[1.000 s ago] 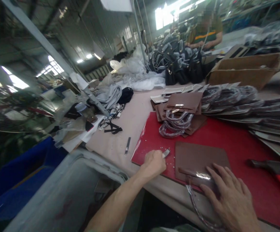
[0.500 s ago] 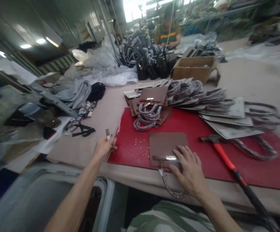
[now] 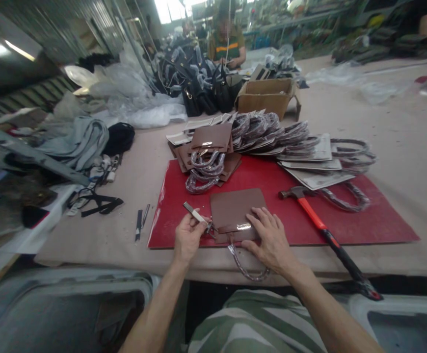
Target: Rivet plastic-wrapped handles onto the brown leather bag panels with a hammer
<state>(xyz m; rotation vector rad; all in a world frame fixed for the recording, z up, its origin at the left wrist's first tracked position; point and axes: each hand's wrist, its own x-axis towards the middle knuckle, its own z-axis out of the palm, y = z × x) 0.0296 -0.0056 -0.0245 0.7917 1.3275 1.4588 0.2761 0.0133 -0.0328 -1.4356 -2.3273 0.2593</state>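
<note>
My left hand (image 3: 188, 239) is closed on a slim metal tool (image 3: 196, 213) with a white middle section; its exact kind is unclear. The tool's lower end is at the left edge of a brown leather bag panel (image 3: 237, 206) lying on the red mat (image 3: 187, 211). Fingers spread, my right hand (image 3: 268, 236) lies on the panel's right side, beside a shiny metal plate (image 3: 243, 226). A plastic-wrapped handle (image 3: 246, 272) hangs from the panel over the table's front edge.
To the right, a claw hammer (image 3: 318, 223) lies across the mat, its grip past the front edge. Behind are brown panels (image 3: 213, 137) and stacked pieces with wrapped handles (image 3: 309, 162). A cardboard box (image 3: 267, 95) and black bags (image 3: 202, 93) stand farther back, near a seated person (image 3: 226, 44).
My left hand has moved right with the metal tool, from the mat's left edge to the panel. The right hand stays on the panel. The view has shifted.
</note>
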